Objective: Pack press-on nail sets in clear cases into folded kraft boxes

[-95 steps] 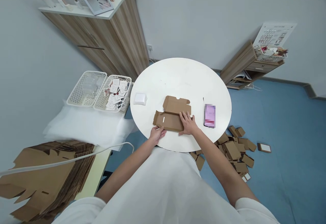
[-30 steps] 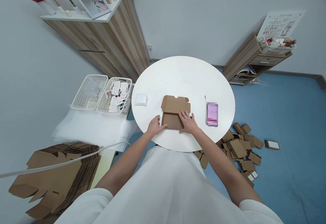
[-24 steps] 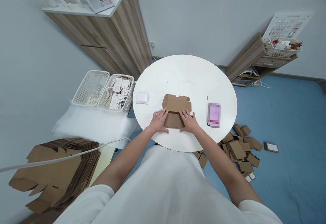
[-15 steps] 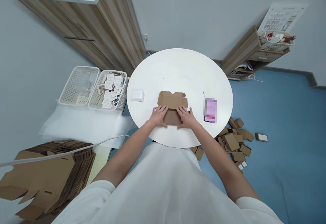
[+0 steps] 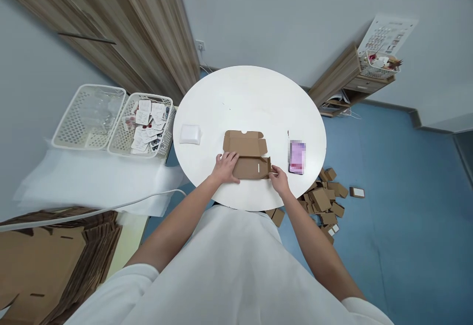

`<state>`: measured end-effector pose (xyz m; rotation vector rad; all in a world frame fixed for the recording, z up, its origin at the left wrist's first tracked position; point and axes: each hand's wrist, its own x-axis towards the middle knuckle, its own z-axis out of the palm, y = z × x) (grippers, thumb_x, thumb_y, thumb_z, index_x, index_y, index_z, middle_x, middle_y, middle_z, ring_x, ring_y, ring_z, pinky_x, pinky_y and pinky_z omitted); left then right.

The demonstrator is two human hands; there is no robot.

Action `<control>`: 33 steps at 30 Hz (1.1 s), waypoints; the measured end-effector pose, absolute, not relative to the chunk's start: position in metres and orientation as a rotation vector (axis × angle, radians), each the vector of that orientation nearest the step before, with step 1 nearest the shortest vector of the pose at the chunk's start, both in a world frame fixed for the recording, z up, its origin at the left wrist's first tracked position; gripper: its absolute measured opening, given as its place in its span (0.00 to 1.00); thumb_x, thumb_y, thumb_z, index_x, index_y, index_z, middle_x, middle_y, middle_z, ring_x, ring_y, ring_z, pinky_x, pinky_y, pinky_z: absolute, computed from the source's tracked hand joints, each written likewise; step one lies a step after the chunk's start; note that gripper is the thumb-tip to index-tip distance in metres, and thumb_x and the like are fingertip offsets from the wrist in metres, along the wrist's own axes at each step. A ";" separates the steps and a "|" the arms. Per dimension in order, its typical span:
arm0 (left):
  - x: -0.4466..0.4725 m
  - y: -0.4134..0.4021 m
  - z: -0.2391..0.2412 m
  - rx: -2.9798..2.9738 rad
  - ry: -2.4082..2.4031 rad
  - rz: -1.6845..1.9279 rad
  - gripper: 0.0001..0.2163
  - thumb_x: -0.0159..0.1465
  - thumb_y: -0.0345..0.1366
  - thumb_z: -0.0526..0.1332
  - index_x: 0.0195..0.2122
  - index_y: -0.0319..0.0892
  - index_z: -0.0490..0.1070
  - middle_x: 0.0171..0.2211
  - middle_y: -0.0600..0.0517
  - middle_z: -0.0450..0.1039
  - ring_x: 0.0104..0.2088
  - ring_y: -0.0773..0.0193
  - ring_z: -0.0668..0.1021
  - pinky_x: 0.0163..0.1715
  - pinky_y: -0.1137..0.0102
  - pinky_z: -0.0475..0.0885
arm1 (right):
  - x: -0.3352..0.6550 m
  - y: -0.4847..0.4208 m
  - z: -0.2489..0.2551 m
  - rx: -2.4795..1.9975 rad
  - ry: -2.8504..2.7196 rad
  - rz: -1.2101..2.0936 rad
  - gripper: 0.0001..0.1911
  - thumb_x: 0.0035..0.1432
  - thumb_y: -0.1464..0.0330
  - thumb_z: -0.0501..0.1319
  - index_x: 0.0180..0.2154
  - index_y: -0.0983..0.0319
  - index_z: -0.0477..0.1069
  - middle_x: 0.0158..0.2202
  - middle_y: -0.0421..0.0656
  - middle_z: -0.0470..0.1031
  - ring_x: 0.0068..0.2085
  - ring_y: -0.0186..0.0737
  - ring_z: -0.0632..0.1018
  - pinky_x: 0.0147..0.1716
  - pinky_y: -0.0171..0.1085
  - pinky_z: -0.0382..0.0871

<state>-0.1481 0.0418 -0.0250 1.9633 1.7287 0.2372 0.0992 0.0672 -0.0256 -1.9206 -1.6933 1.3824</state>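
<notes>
A brown cardboard mailer box (image 5: 247, 168) lies part folded on the round white table (image 5: 254, 95), its lid panel (image 5: 244, 143) laid open on the far side. My left hand (image 5: 226, 167) grips the box's left end, thumb at the near edge and fingers at the far edge. At the right end, my right hand (image 5: 280, 179) has its fingers closed on the raised end flap. A narrow white slot shows in the box floor near that flap. My left palm covers the left end of the box.
A white padded packet (image 5: 190, 134) and a phone (image 5: 297, 157) lie on the table. To the left stand a basket of packets (image 5: 142, 127), a plastic basket (image 5: 88, 118), foam sheets (image 5: 99, 179) and flat cardboard (image 5: 44, 266). Folded boxes (image 5: 321, 199) are heaped on the floor.
My right hand has moved from the box's near panel out to its right end, where the flap now stands up. My left hand stays at the left end. The view has shifted slightly.
</notes>
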 end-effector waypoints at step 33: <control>-0.158 0.003 -0.044 1.395 1.896 0.623 0.24 0.57 0.40 0.56 0.53 0.37 0.58 0.46 0.41 0.67 0.39 0.59 0.74 0.41 0.64 0.68 | 0.058 0.058 -0.037 -2.182 -1.898 0.874 0.06 0.47 0.72 0.55 0.31 0.59 0.60 0.26 0.39 0.69 0.29 0.36 0.70 0.26 0.33 0.56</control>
